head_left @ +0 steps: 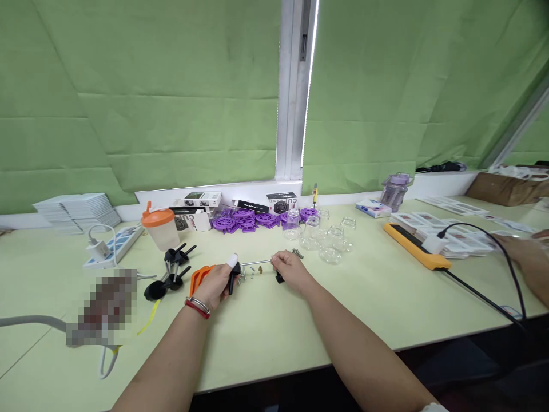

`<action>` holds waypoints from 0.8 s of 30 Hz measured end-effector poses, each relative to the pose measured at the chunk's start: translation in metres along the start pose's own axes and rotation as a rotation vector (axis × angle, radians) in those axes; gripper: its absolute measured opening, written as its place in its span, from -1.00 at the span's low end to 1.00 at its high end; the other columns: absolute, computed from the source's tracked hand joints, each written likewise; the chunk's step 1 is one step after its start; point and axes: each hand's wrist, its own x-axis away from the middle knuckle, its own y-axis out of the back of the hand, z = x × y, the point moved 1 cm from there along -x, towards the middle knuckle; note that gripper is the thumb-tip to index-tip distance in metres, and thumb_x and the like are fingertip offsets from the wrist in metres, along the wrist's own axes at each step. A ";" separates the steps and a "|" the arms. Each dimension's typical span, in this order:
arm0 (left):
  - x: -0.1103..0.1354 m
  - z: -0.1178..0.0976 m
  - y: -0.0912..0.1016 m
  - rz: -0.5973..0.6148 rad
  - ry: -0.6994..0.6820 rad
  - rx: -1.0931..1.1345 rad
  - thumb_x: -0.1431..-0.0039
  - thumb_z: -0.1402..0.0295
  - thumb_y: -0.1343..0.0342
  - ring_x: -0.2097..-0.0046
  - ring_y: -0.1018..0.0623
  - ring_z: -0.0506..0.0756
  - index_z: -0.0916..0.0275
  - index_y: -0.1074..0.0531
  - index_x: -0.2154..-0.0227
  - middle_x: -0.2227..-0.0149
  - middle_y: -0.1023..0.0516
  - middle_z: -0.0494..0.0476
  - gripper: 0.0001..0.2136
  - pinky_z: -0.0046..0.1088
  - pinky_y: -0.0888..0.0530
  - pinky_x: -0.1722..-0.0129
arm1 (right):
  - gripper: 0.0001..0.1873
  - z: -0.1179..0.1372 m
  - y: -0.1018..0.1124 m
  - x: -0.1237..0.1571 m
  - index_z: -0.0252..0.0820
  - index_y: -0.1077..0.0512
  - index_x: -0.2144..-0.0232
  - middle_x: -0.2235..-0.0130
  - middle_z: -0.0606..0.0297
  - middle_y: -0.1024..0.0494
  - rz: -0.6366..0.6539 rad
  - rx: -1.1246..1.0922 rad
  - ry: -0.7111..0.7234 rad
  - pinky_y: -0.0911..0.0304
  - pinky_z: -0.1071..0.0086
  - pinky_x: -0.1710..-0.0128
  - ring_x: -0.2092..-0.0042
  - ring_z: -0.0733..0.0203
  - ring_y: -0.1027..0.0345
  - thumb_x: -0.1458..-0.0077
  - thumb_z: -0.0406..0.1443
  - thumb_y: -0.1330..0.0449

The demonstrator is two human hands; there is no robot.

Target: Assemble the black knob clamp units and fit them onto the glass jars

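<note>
My left hand is closed around a black handle that carries a thin metal rod, just right of an orange plastic piece. One of its fingers wears a white finger cot. My right hand pinches the far end of that rod, over a small black part on the table. Tiny screws and a small brass bit lie under the rod. Both hands rest low on the pale green table.
Black clamp-like tools lie left of my hands. Behind them are an orange-lidded cup, purple plastic discs, several small glass jars and a power strip. A yellow bar with a black cable and another person's hand are at right.
</note>
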 end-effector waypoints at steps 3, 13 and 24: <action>0.000 -0.001 0.000 -0.008 0.008 0.012 0.03 -0.17 0.01 0.69 -0.13 -0.08 0.28 -0.35 0.52 0.64 -0.35 0.02 -0.49 -0.50 -0.06 0.70 | -0.74 -0.001 0.000 -0.001 -0.19 -0.35 0.42 0.49 0.39 -0.33 0.003 -0.068 0.023 -0.11 0.41 0.41 0.46 0.32 -0.15 -0.03 -0.10 -0.09; 0.000 0.002 0.001 0.013 0.007 0.019 0.05 -0.16 -0.02 0.68 -0.15 -0.08 0.27 -0.35 0.56 0.63 -0.35 0.02 -0.50 -0.51 -0.06 0.68 | -0.82 -0.004 -0.001 -0.002 -0.19 -0.33 0.43 0.48 0.40 -0.29 0.014 -0.075 0.058 -0.07 0.42 0.42 0.46 0.34 -0.10 0.02 -0.18 -0.13; 0.001 0.000 -0.001 0.014 0.006 -0.001 0.03 -0.15 0.00 0.69 -0.14 -0.08 0.24 -0.34 0.57 0.62 -0.36 0.01 -0.52 -0.48 -0.05 0.68 | -0.75 -0.003 -0.001 0.000 -0.18 -0.30 0.50 0.55 0.42 -0.23 0.011 0.000 0.039 -0.01 0.44 0.48 0.50 0.34 -0.04 -0.04 -0.13 -0.06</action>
